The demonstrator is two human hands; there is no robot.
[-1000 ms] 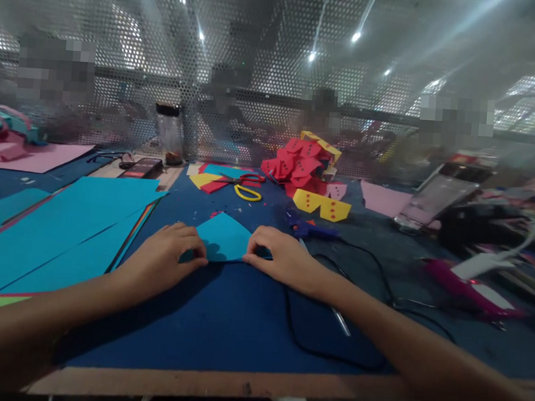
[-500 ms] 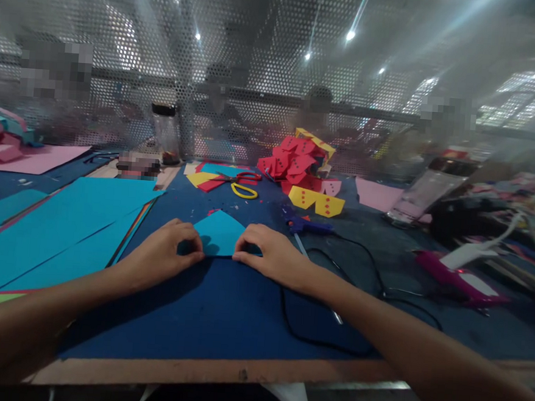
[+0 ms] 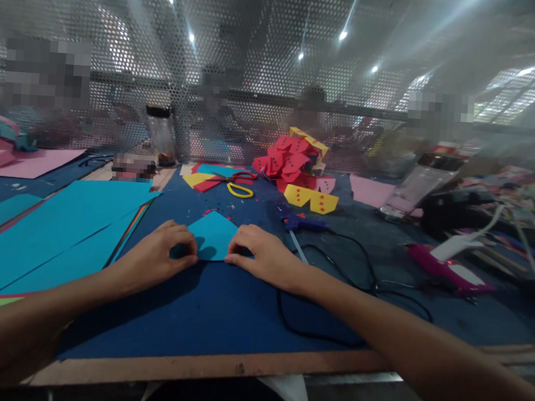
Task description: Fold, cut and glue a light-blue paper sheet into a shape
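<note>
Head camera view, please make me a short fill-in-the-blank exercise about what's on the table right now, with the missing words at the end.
1. The paper between the left hand and the right hand is coloured ____.
2. The scissors have one red handle loop and one ____ handle loop.
3. The yellow cut-out is marked with dots coloured ____.
4. As the person sees it, the glue gun lies to the ____ of that paper.

Missing words: blue; yellow; red; right.

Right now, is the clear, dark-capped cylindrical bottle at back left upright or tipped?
Upright: the clear cylindrical bottle stands base-down, its dark cap on top.
</note>
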